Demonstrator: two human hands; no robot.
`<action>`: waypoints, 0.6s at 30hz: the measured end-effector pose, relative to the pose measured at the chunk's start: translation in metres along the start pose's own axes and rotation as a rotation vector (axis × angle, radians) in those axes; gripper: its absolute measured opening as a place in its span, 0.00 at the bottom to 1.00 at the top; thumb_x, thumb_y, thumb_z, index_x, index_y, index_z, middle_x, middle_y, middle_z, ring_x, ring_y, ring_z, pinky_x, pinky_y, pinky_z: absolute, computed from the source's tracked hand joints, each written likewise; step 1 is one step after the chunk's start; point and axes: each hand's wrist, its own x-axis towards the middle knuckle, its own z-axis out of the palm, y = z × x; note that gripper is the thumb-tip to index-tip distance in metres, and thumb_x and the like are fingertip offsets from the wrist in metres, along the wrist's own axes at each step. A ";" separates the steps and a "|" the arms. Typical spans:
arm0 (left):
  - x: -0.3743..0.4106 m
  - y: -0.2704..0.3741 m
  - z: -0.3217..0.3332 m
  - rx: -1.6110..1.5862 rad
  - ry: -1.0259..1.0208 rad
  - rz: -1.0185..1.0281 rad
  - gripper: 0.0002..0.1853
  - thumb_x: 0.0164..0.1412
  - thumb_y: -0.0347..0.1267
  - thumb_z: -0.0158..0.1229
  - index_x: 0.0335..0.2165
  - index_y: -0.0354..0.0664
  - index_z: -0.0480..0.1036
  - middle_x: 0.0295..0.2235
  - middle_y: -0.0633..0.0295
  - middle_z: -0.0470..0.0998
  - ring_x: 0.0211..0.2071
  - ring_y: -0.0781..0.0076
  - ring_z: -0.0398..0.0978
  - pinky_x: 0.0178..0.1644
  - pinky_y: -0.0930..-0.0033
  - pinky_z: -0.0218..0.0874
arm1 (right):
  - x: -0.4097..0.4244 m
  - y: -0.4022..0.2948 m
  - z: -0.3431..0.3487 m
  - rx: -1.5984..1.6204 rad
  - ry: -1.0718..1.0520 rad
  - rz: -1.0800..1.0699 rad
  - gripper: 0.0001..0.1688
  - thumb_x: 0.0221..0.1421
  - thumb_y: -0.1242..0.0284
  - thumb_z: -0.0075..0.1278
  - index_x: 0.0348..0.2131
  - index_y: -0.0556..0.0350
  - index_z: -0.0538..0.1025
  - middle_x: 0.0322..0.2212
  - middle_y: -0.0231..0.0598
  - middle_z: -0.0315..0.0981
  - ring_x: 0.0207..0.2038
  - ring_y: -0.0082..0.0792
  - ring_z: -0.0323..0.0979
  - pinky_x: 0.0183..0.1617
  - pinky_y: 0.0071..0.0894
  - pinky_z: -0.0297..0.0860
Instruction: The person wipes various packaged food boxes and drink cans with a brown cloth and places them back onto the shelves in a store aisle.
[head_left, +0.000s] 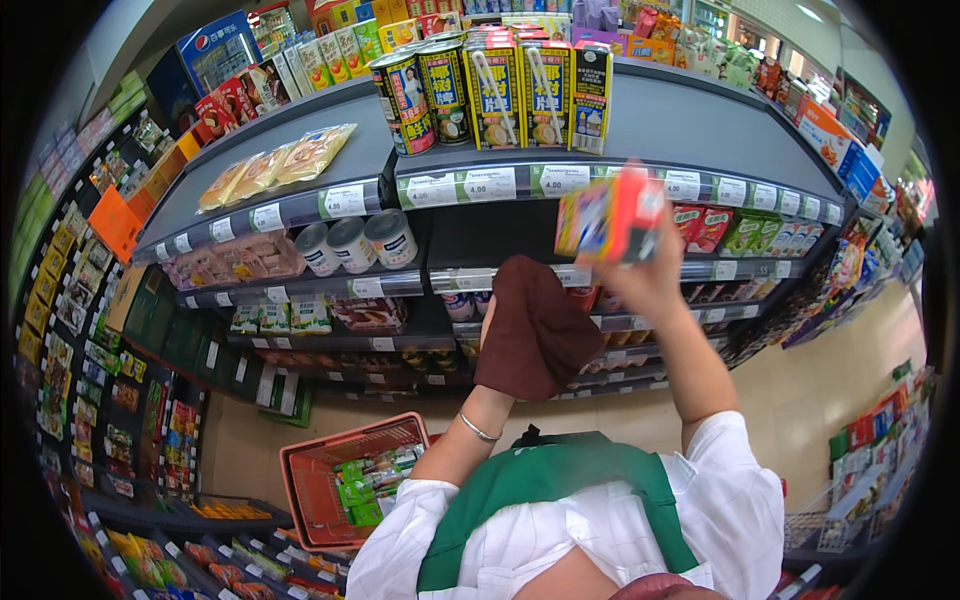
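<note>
My right hand (646, 279) grips a small carton (604, 217) in red, yellow and black, blurred, in front of the shelf's price strip. A dark brown cloth (536, 334) is draped over my left hand (495, 403) and hides most of it; only the wrist and a sliver of skin show. Beyond both hands, coconut-juice cartons (491, 97) with straws stand in rows on the top shelf (682, 112). Tall cans (405, 105) of coconut juice stand to their left, touching or nearly so.
Flat bread packets (274, 165) lie on the left shelf. White-lidded cans (351, 244) and small drink cartons (705, 229) stand one level down. A red shopping basket (296, 480) with green packets is at my left. Stocked racks (112, 375) line the left side.
</note>
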 end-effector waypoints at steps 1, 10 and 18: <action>-0.004 0.002 0.003 0.000 0.104 0.107 0.15 0.63 0.44 0.47 0.43 0.48 0.65 0.38 0.65 0.72 0.40 0.71 0.71 0.44 0.69 0.64 | 0.013 0.011 -0.002 0.192 0.085 0.175 0.45 0.37 0.74 0.67 0.53 0.60 0.60 0.42 0.38 0.69 0.45 0.32 0.69 0.50 0.33 0.66; 0.027 0.009 0.010 0.117 -0.207 0.131 0.20 0.63 0.51 0.40 0.43 0.50 0.64 0.40 0.66 0.69 0.41 0.66 0.66 0.49 0.65 0.60 | 0.109 0.102 -0.045 -0.093 0.265 0.118 0.49 0.43 0.66 0.63 0.58 0.58 0.55 0.43 0.43 0.67 0.42 0.31 0.69 0.43 0.30 0.70; 0.034 -0.007 -0.013 0.165 -0.272 0.087 0.18 0.64 0.48 0.39 0.34 0.46 0.64 0.34 0.62 0.69 0.36 0.65 0.66 0.44 0.63 0.60 | 0.101 0.113 -0.043 -0.171 0.048 0.288 0.52 0.45 0.58 0.61 0.60 0.61 0.52 0.46 0.52 0.66 0.43 0.36 0.70 0.43 0.33 0.70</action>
